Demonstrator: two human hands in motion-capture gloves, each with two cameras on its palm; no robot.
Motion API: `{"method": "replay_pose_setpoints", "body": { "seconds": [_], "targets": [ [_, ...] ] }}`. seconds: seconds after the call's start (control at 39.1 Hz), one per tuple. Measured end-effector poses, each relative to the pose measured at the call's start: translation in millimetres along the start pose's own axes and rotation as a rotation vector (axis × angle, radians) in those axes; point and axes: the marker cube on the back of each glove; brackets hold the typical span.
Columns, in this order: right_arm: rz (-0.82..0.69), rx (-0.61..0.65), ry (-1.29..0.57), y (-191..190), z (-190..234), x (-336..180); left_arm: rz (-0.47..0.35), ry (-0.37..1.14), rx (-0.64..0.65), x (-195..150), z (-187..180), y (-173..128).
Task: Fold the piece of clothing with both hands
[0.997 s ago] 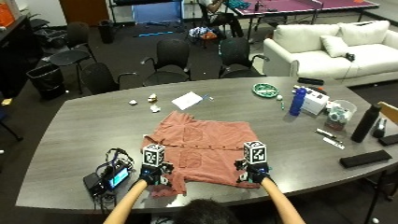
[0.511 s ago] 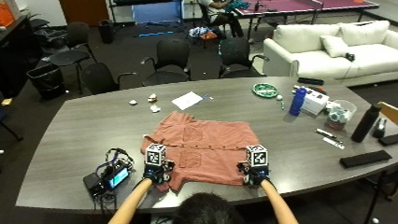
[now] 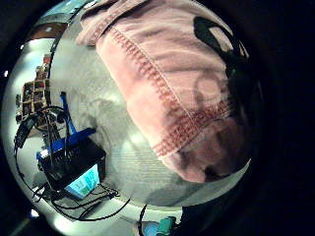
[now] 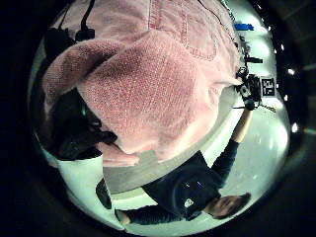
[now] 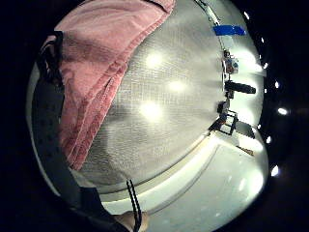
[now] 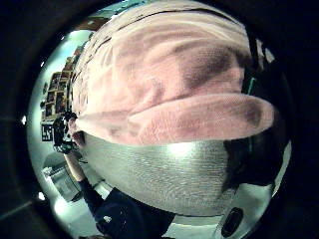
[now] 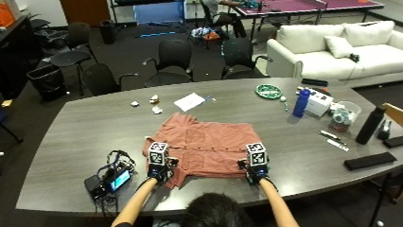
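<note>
Grey, wood-grained surface (image 7: 75, 127) in an office room, with black chairs (image 7: 173, 54) and a white sofa (image 7: 340, 47) seen beyond it. A salmon-pink shirt (image 7: 205, 149) is spread flat near the person's edge of the surface, its far edge lying away from both hands and its near hem at the fingers.

The left hand (image 7: 157, 169) is placed at the near left corner of the shirt; in the left thumb side palm view, cloth (image 4: 148, 94) is seen bunched over and round the dark fingers (image 4: 74, 133), so a fold of the hem is held there. The right hand (image 7: 255, 171) is placed at the near right corner; in the right thumb side palm view a rolled edge of the fabric (image 6: 199, 117) is seen gathered just beside the palm, with the fingers curled on it.

Just left of the left hand's fingers, a small black device with a lit screen (image 7: 110, 179) and tangled cables is set on the surface. Well beyond the right hand's fingers, toward the far right, a blue bottle (image 7: 302, 101), a green dish (image 7: 269, 90), a black bottle (image 7: 370, 124) and a flat black case (image 7: 370, 161) are noted. A white sheet of paper (image 7: 190, 100) lies past the shirt's far edge.
</note>
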Motion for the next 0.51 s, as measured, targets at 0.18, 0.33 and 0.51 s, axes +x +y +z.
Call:
{"method": "replay_pose_setpoints", "body": {
  "seconds": [0.18,0.33,0.51],
  "targets": [
    [-0.029,-0.008,0.074,23,-17,3,0.033,-0.046,0.026,2,-22,28],
    [-0.033,0.043,0.123,42,-31,25,0.25,0.035,0.02,17,-35,48],
    [-0.067,0.144,0.12,85,-82,44,0.325,-0.026,0.108,20,-80,86]
  ]
}}
